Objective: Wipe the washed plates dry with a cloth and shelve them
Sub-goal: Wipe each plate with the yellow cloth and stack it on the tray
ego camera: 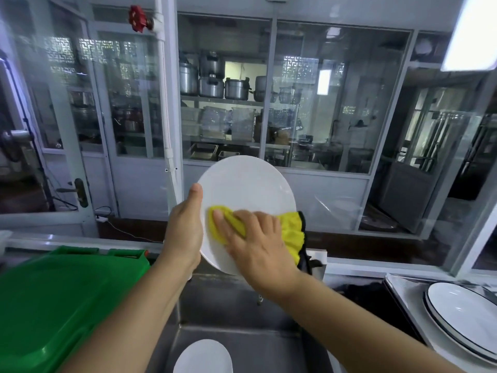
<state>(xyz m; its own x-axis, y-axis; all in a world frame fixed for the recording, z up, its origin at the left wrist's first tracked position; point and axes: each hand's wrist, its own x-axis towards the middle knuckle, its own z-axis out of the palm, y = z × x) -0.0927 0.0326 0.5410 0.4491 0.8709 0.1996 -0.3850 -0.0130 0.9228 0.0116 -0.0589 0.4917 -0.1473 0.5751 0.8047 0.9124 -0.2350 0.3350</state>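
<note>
A round white plate (pixel 246 188) is held upright, tilted toward me, above the steel sink (pixel 242 340). My left hand (pixel 184 232) grips its left rim, thumb up along the front edge. My right hand (pixel 251 243) presses a yellow cloth (pixel 291 234) with a black edge flat against the plate's lower face, fingers spread and straight. Part of the cloth hangs off the plate's right side. Another white plate (pixel 203 358) lies in the sink below.
A green plastic bin lid (pixel 53 305) fills the left. Stacked black-rimmed white plates (pixel 462 316) sit on a tray at the right. A glass partition (pixel 295 103) stands straight ahead, with pots on shelves behind it.
</note>
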